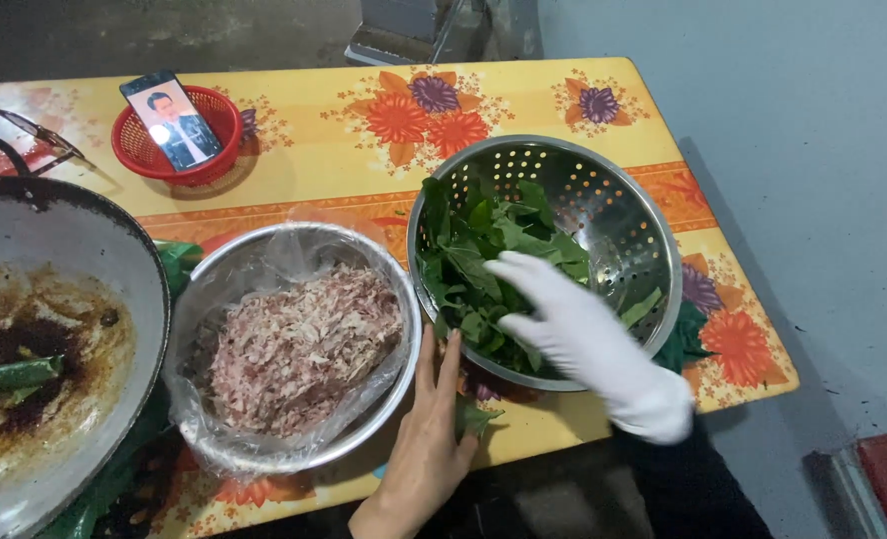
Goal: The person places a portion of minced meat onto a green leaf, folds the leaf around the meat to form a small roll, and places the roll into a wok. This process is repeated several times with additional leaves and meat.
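My right hand [575,337], in a white glove, reaches into a perforated steel colander [608,170] and rests with spread fingers on the green leaves [468,255] heaped in it. My bare left hand [426,439] lies flat on the table between the colander and a steel bowl [396,394]. Its fingers are straight and press against the bowl's rim. That bowl is lined with a clear plastic bag and holds pink minced meat [299,344]. Neither hand grips anything.
A large wok [64,250] with brown residue and a green leaf stands at the left. At the back left, a red basket [219,115] props up a phone [172,120]. The floral yellow table [314,150] ends close on the right and near side.
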